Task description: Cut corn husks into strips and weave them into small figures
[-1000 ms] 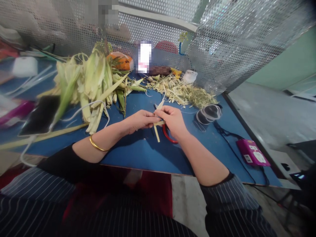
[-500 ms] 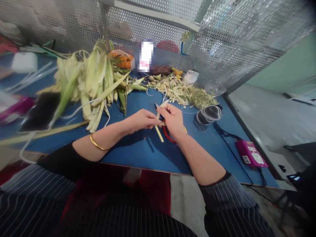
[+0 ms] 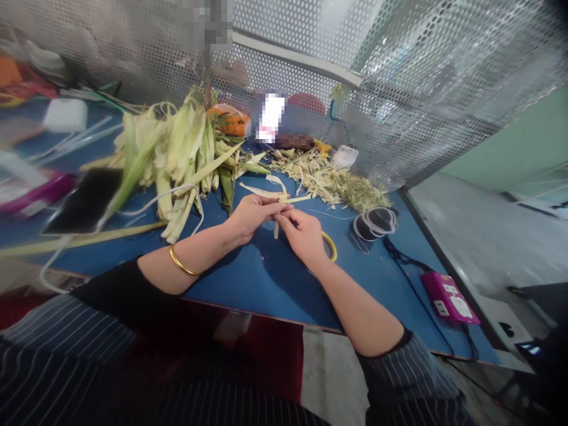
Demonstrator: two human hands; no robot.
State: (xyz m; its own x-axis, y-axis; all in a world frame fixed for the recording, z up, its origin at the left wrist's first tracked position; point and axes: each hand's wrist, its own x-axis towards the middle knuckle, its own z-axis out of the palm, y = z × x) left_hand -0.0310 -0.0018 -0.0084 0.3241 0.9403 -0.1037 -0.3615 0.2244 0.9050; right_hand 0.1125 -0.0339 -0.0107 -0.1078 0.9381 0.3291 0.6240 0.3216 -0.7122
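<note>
My left hand (image 3: 249, 219) and my right hand (image 3: 305, 235) meet over the blue table, fingers closed in a pinch. Between their fingertips is a folded pale yellow corn husk strip (image 3: 261, 191). Its loose ends spread out beyond the fingers to the left and right, and a short end hangs below them. Where the strip crosses itself, my left thumb and fingers press on it. My right fingers touch the same spot from below. Partly hidden behind my right hand, a yellow ring (image 3: 330, 247) lies on the table; I cannot tell what it belongs to.
A heap of corn husks (image 3: 177, 154) stands at left, near a dark phone (image 3: 82, 201) with a white cable. Husk scraps (image 3: 332, 174) lie at the back. Wound cord (image 3: 376, 223) and a magenta box (image 3: 450, 297) are at right. A perforated metal screen (image 3: 302, 44) closes the back.
The husk strip has been turned, and its ends now fan out above my hands. My right hand has lowered and rolled over. The red loop beside it no longer shows. The view has shifted slightly.
</note>
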